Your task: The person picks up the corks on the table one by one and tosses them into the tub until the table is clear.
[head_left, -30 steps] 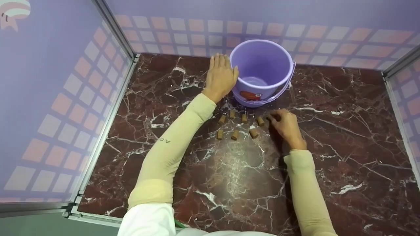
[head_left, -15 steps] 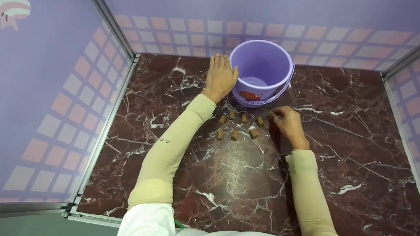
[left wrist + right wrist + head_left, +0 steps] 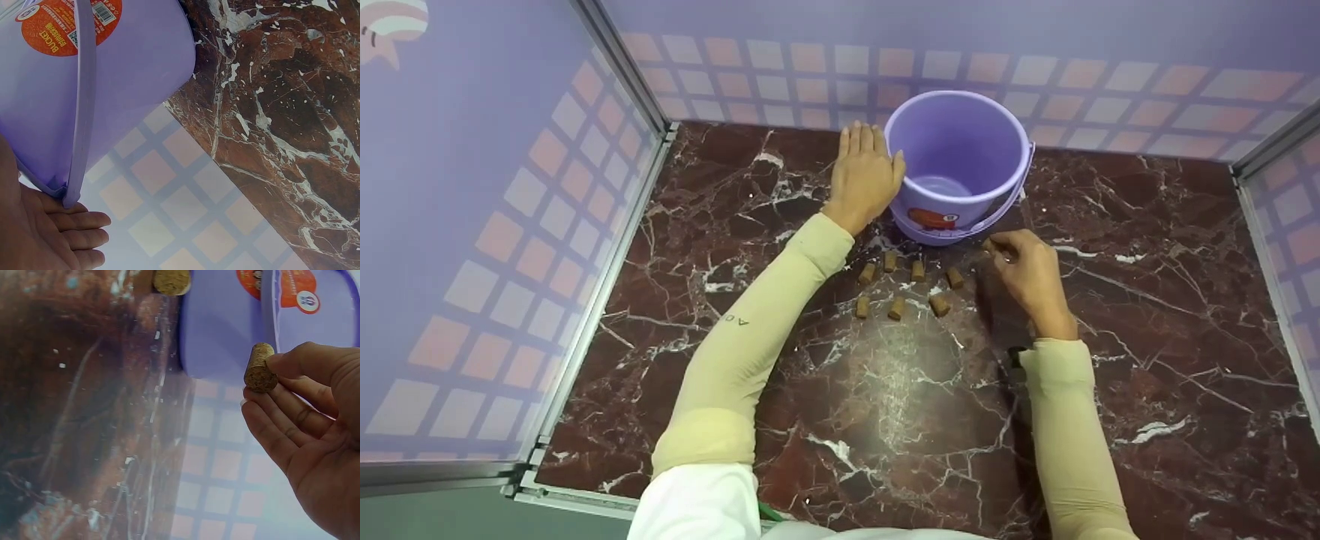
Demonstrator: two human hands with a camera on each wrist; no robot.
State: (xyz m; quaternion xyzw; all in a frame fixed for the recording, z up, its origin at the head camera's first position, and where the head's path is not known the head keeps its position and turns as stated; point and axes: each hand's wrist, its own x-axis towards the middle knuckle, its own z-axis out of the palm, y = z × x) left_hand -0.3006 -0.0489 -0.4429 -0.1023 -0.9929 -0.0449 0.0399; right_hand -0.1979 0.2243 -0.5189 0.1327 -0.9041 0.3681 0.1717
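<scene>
A purple bucket (image 3: 934,214) stands upright at the back of the table, its handle (image 3: 84,107) hanging down at the side. My left hand (image 3: 861,176) rests along the bucket's left side with straight fingers, close by the handle's hinge in the left wrist view. Between thumb and fingertips my right hand (image 3: 1027,277) pinches a cork (image 3: 260,368), held above the table at the bucket's front right. Several more corks (image 3: 897,308) lie in two loose rows in front of the bucket. One of these corks (image 3: 172,281) shows at the top of the right wrist view.
The dark red marbled tabletop (image 3: 900,420) spreads round the corks and bucket. Purple panels with pink and white squares (image 3: 765,56) stand behind it and at both sides, with metal posts (image 3: 622,64) at the corners.
My right hand has lifted slightly, moving back and to the right with the cork, toward the bucket's front right. The left hand, bucket and lying corks have kept their places.
</scene>
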